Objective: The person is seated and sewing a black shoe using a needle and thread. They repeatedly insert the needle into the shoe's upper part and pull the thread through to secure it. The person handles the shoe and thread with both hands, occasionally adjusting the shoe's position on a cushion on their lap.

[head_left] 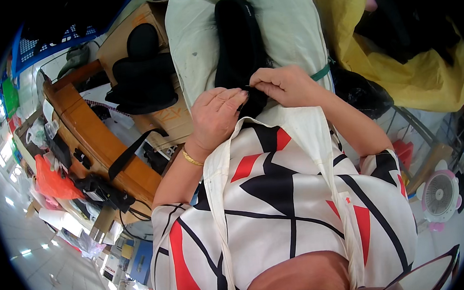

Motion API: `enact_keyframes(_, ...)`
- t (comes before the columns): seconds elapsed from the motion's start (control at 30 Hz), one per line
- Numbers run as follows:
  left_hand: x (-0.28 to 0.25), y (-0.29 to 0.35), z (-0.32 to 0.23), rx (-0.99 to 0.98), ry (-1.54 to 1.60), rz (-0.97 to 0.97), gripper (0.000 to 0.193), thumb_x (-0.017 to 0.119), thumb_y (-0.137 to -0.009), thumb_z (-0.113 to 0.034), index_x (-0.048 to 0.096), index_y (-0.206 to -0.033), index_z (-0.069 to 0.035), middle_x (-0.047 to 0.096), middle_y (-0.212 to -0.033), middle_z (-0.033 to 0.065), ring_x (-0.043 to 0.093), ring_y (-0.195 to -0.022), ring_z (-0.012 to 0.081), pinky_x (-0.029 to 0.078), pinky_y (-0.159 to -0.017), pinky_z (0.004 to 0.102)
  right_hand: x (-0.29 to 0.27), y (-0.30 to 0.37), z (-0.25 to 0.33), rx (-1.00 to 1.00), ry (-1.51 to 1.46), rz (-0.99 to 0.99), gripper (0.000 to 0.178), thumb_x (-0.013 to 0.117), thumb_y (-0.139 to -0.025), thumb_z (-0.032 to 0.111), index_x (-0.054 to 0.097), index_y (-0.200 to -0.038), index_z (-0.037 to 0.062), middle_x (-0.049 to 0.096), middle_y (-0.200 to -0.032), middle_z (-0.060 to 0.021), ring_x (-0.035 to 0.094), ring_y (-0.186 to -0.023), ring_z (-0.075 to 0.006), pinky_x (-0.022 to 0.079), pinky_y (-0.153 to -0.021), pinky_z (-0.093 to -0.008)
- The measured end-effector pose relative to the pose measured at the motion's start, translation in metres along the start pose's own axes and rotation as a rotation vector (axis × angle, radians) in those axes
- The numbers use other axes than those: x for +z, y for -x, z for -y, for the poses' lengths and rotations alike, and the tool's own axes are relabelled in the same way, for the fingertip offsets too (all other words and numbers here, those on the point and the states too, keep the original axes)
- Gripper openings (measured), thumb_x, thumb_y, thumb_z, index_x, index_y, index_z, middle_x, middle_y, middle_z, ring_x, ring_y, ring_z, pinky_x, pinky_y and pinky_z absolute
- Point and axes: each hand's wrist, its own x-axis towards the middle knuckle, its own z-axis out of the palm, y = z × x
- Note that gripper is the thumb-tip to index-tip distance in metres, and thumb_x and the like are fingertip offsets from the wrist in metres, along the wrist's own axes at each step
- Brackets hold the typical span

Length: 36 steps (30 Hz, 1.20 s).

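Observation:
A long black fabric shoe (238,33), probably a slipper, lies lengthwise on a pale, padded cloth cushion (192,54) in front of me. My left hand (217,114) is closed on the shoe's near end, fingers bent and pressed together. Just to its right, my right hand (284,86) pinches thumb against forefinger over the same end. A thin, pale needle-like thing (248,85) pokes out from that pinch toward the left fingertips; it is too small to make out well. Both hands partly cover the shoe's near end.
Several black shoe pieces (146,84) rest on a cardboard box (161,122) at the left, beside a curved wooden rail (98,132). To the right are a yellow sack (424,80) holding dark things, a black plastic bag (364,94) and a small white fan (440,193).

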Motion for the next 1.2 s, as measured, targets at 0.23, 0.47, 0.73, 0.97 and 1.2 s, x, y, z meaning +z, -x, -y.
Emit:
enact_keyframes(0.23,0.008,0.007,-0.002,-0.043,0.023,-0.050,0.028,0.070,-0.065,0.002,0.068,-0.092,-0.007,0.070,-0.088,0.0041,0.065,-0.079,0.0239,0.052,-0.071,0.0335,0.011,-0.009,0.013,0.134,-0.048,-0.012,0.014,0.057,-0.093,0.016,0.049,-0.100,0.0069,0.065,-0.077,-0.0145,0.063,-0.075,-0.0384,0.048,-0.066,-0.0454)
enact_keyframes(0.47,0.004,0.006,-0.005,0.001,-0.094,-0.024,0.031,0.068,-0.065,-0.001,0.067,-0.095,-0.007,0.069,-0.094,0.0041,0.064,-0.081,0.0241,0.052,-0.071,0.0342,-0.003,-0.027,0.027,0.059,0.085,0.052,0.014,0.059,-0.092,0.017,0.054,-0.101,0.0077,0.062,-0.085,-0.0125,0.061,-0.077,-0.0354,0.048,-0.067,-0.0436)
enact_keyframes(0.73,0.002,0.008,-0.006,0.077,-0.169,-0.050,0.038,0.073,-0.064,0.001,0.068,-0.101,-0.008,0.066,-0.096,0.0045,0.061,-0.081,0.0244,0.050,-0.071,0.0341,-0.007,-0.043,0.029,-0.062,0.206,0.146,0.012,0.064,-0.088,0.018,0.065,-0.094,0.0081,0.058,-0.090,-0.0086,0.061,-0.084,-0.0284,0.049,-0.072,-0.0390)
enact_keyframes(0.97,0.000,0.002,-0.003,-0.005,-0.113,-0.037,0.034,0.070,-0.065,-0.002,0.068,-0.097,-0.010,0.062,-0.088,0.0031,0.058,-0.076,0.0233,0.049,-0.066,0.0340,-0.004,-0.056,0.021,0.264,-0.719,-0.031,0.021,0.055,-0.100,0.027,0.054,-0.092,0.0073,0.061,-0.088,-0.0027,0.056,-0.061,-0.0092,0.043,-0.050,-0.0234)
enact_keyframes(1.2,-0.007,-0.006,0.001,-0.084,-0.018,0.070,0.036,0.072,-0.062,0.001,0.067,-0.096,-0.009,0.063,-0.088,0.0048,0.058,-0.078,0.0255,0.049,-0.069,0.0353,-0.027,-0.049,0.020,0.233,-1.344,0.051,0.019,0.057,-0.100,0.025,0.055,-0.094,0.0064,0.061,-0.075,-0.0019,0.052,-0.057,-0.0075,0.041,-0.047,-0.0222)
